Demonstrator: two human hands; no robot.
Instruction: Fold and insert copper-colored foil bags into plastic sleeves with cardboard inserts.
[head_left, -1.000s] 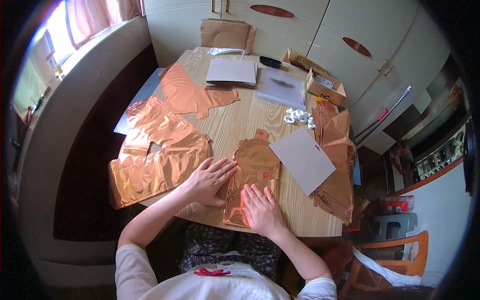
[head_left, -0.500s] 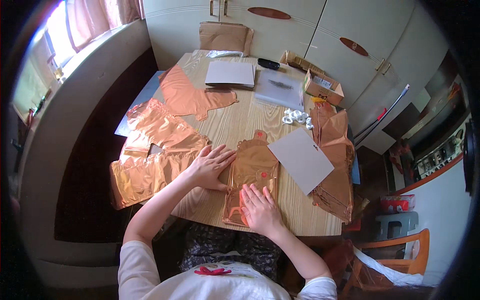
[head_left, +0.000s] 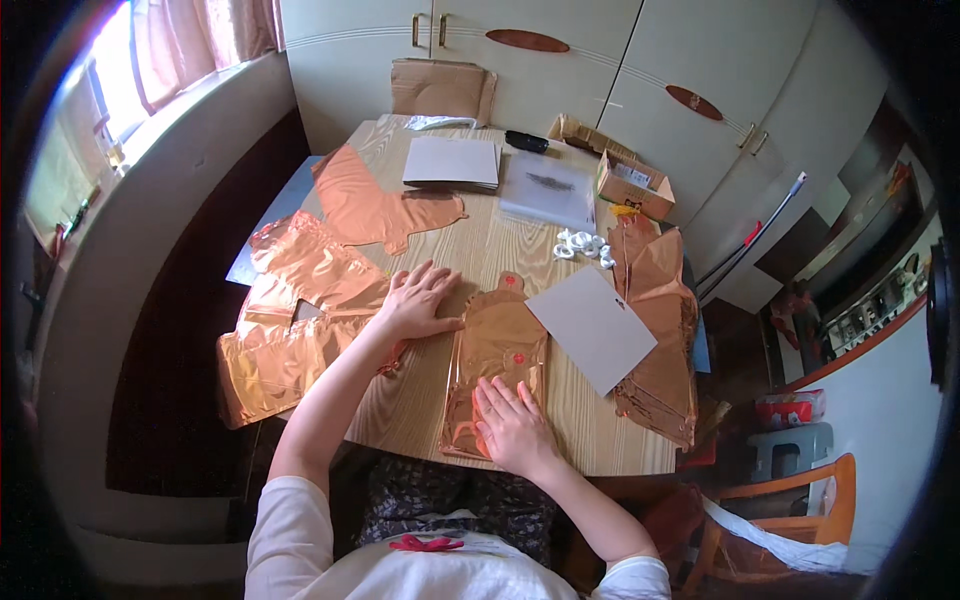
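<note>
A copper-coloured foil balloon (head_left: 500, 320), folded into a long flat strip, lies in front of me with its short tab pointing away. My right hand (head_left: 515, 428) rests flat on its near part, fingers stretched and pressed to the shiny surface. Beside its left edge, my left hand (head_left: 418, 302) is spread with the palm down, its thumb reaching toward the foil. Under and next to my left forearm lies a crumpled, shiny copper foil balloon (head_left: 275, 355). A white card (head_left: 592, 328) overlaps the folded balloon's right edge at the far end.
Another flat foil balloon (head_left: 370, 205) lies at the back left. Behind are a stack of white cards (head_left: 452, 162), clear plastic bags (head_left: 545, 190), a black object (head_left: 526, 142) and a cardboard box (head_left: 636, 186). White ribbon coils (head_left: 582, 246) and stacked copper foil (head_left: 655, 340) are on the right.
My left hand has moved farther from me along the folded balloon's left edge and off it. The right hand stays flat on the near part. The view has shifted slightly.
</note>
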